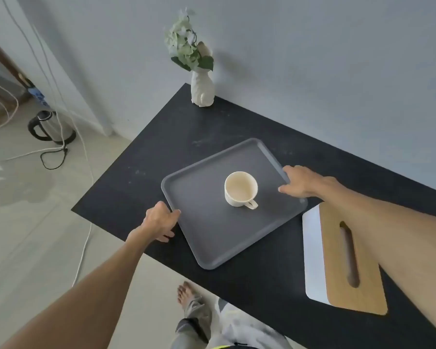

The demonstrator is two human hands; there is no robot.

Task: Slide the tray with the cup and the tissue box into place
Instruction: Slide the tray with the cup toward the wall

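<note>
A grey tray (212,238) lies turned at an angle on the black table (161,137). An empty cream cup (241,188) stands upright near the tray's middle, handle toward me. My left hand (159,220) grips the tray's left rim with the thumb over the edge. At the tray's right rim my right hand (302,182) holds on with fingers curled over the lip. The tissue box (337,260), white with a wooden slotted lid, sits on the table just right of the tray, partly under my right forearm.
A white vase with pale flowers (202,89) stands at the table's far corner against the wall. An electric kettle (52,127) and loose cables (83,248) lie on the floor to the left. My bare foot (186,294) shows below the table's near edge.
</note>
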